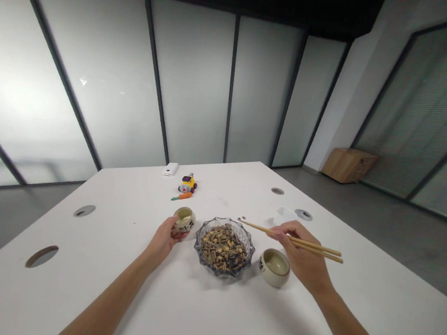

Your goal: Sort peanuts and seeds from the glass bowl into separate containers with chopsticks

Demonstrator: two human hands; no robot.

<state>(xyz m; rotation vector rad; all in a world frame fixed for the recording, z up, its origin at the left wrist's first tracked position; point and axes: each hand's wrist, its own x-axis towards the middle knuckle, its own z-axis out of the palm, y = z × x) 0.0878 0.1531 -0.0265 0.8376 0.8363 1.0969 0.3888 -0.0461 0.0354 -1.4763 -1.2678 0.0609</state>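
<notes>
My left hand (165,238) is closed round the side of a small cream ceramic cup (184,220) with dark characters on it. In my right hand (309,264) is a pair of wooden chopsticks (324,249), their tips pointing left past the far rim of a glass bowl (199,247). A tiny brown piece is at or beside the tips; whether they pinch it I cannot tell. Sunflower seeds and paler nut-like pieces (223,247) fill the bowl, which stands between my hands. Below my right hand sits a second cream cup (274,269), upright, with no contents visible.
Farther back on the white table (200,314) lie a yellow toy vehicle (188,183), an orange-handled toy screwdriver (182,197) and a white box-like device (171,169). A clear small tray (286,213) is behind my right hand. Round cable holes (43,257) pierce the tabletop.
</notes>
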